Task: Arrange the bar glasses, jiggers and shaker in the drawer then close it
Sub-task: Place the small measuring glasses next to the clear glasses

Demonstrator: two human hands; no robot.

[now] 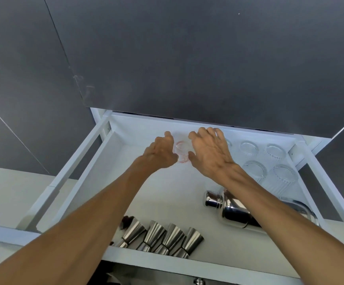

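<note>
The white drawer (105, 161) is pulled out. Near its back wall stands a small clear measuring glass (181, 153) with red markings. My left hand (160, 152) is curled against the glass's left side and holds it. My right hand (210, 154) is at its right side, fingers spread, thumb close to the glass. Several ribbed bar glasses (249, 149) stand in rows at the back right, one partly hidden by my right fingers. A steel shaker (228, 210) lies on its side under my right forearm. Several steel jiggers (156, 235) lie in a row along the front edge.
Dark grey cabinet fronts (187, 58) rise just behind and over the drawer's back. White drawer rails (331, 192) run along both sides. A pale counter (6, 192) lies to the left. The drawer's left half holds bare floor.
</note>
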